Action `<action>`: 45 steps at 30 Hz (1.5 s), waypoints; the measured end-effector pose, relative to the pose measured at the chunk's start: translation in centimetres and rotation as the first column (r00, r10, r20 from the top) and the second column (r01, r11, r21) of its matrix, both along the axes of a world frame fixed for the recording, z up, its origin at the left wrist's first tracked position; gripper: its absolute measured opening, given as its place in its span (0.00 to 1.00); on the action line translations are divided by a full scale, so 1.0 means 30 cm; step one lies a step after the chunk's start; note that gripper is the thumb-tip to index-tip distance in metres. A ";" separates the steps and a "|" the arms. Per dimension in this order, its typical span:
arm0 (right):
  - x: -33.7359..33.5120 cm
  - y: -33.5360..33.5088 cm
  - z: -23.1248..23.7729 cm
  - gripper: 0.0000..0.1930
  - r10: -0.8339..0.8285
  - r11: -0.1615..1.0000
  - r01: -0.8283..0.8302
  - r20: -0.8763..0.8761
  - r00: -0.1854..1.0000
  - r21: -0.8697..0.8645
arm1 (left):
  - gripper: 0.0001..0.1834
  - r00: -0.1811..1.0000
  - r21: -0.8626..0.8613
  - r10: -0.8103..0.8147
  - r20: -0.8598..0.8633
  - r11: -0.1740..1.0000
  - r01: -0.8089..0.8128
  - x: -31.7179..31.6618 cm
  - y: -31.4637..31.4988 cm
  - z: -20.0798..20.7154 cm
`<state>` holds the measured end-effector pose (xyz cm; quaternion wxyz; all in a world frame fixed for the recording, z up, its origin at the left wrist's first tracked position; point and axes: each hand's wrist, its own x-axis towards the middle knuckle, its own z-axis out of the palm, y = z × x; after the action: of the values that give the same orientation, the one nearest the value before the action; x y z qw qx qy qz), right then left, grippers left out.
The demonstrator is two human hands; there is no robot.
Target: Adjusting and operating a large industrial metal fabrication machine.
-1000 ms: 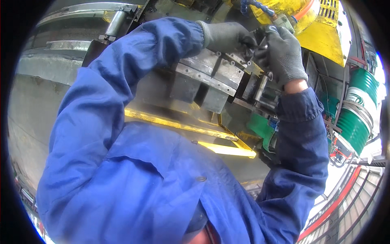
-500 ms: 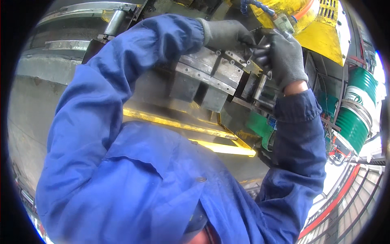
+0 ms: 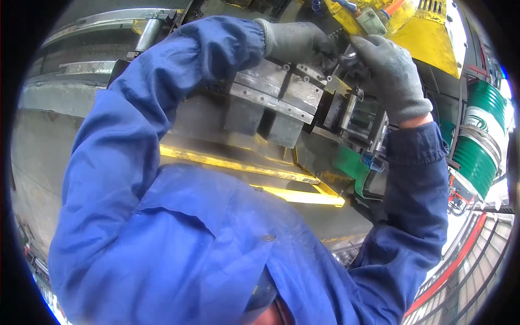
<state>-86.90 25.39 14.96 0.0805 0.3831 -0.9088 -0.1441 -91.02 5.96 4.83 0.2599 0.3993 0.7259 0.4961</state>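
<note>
the one marking that stands out is at 3 o'clock: a green drum (image 3: pixel 474 160) with a white band (image 3: pixel 490 123), a round green emblem (image 3: pixel 476 123) and small print too blurred to read.

at 2 o'clock is a yellow housing (image 3: pixel 433 46) with dark slots by the top edge; a pale block (image 3: pixel 372 23), an orange hose (image 3: pixel 394 7) and a blue hose (image 3: pixel 346 5) sit just to its left. a steel die (image 3: pixel 279 89) with a row of holes lies at 12 o'clock, and a yellow frame (image 3: pixel 238 165) stands between it and the blue jacket (image 3: pixel 206 233). the left sleeve (image 3: pixel 130 119) blocks much of the view toward 10 o'clock. a green tray (image 3: pixel 351 162) is toward 3 o'clock, near the frame's corner; a red rail (image 3: pixel 449 265) curves at 4.

both hands wear grey gloves. the small metal part (image 3: pixel 348 56) is at 1 o'clock, between them — mostly hidden. the right hand (image 3: pixel 392 76) has its fingers curled on it; the left hand (image 3: pixel 300 43) has bent fingers beside it — whether they grip, i cannot tell.
</note>
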 end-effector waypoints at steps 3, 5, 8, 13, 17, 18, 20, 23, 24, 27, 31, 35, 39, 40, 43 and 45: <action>-0.009 -0.024 0.030 0.10 -0.003 0.970 0.013 -0.040 0.999 0.244 | 0.12 0.999 -0.062 -0.030 -0.022 0.998 0.029 -0.007 0.013 0.000; -0.015 -0.018 0.027 0.09 0.011 0.965 0.001 -0.044 0.999 0.262 | 0.12 0.998 -0.051 -0.053 -0.029 0.997 0.052 -0.021 0.032 -0.028; -0.029 -0.007 0.021 0.07 0.064 0.946 -0.040 -0.063 0.996 0.323 | 0.12 0.992 -0.011 -0.113 -0.062 0.994 0.113 -0.056 0.064 -0.079; -0.027 -0.010 0.039 0.08 -0.106 0.910 0.092 0.013 0.994 0.404 | 0.10 0.995 -0.031 -0.100 0.014 0.994 0.101 -0.073 0.080 -0.089; -0.010 0.003 0.039 0.09 -0.057 0.976 0.038 0.085 0.995 0.214 | 0.09 0.992 -0.027 -0.129 -0.007 0.991 0.129 -0.075 0.095 -0.103; -0.006 0.005 0.037 0.09 -0.038 0.989 0.022 0.106 0.994 0.145 | 0.09 0.990 -0.028 -0.139 -0.015 0.990 0.138 -0.075 0.096 -0.106; -0.003 0.020 0.021 0.09 -0.034 0.995 0.023 0.115 0.993 0.093 | 0.09 0.992 -0.032 -0.126 -0.018 0.992 0.126 -0.070 0.104 -0.104; -0.004 0.043 -0.002 0.09 0.001 0.997 0.009 0.144 0.990 -0.072 | 0.10 0.997 -0.052 -0.070 -0.023 0.996 0.068 -0.058 0.109 -0.104; 0.002 0.046 -0.002 0.09 -0.005 0.997 0.015 0.141 0.990 -0.074 | 0.10 0.997 -0.055 -0.076 -0.026 0.996 0.075 -0.053 0.112 -0.107; 0.019 0.053 0.001 0.10 0.021 0.984 0.012 0.180 0.983 -0.177 | 0.13 0.949 0.427 -0.108 0.295 0.904 -0.030 -0.024 0.119 -0.119; 0.039 0.071 0.005 0.12 0.065 0.949 0.009 0.224 0.972 -0.315 | 0.12 0.878 0.594 -0.167 0.449 0.789 -0.154 0.033 0.079 -0.059; 0.060 0.059 0.021 0.14 0.126 0.896 -0.001 0.254 0.959 -0.443 | 0.12 0.881 0.603 -0.161 0.446 0.781 -0.163 0.055 0.045 -0.054; 0.060 0.037 0.034 0.16 0.194 0.843 -0.020 0.269 0.943 -0.538 | 0.21 0.961 0.498 -0.102 0.256 0.866 -0.041 0.034 0.050 -0.121; 0.063 0.029 0.044 0.15 0.169 0.862 -0.010 0.268 0.949 -0.506 | 0.22 0.968 0.507 -0.099 0.231 0.861 -0.033 0.035 0.055 -0.123; 0.070 0.014 0.068 0.14 0.091 0.913 0.023 0.257 0.962 -0.408 | 0.25 0.984 0.533 -0.090 0.154 0.846 -0.006 0.037 0.069 -0.128; 0.067 0.023 0.058 0.14 0.099 0.921 -0.004 0.223 0.970 -0.390 | 0.25 0.981 0.537 -0.100 0.169 0.844 -0.006 0.031 0.078 -0.144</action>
<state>-84.88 26.10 16.70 0.0485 0.3981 -0.9119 0.0873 -90.08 8.30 0.50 0.2188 0.4243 0.5207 0.7077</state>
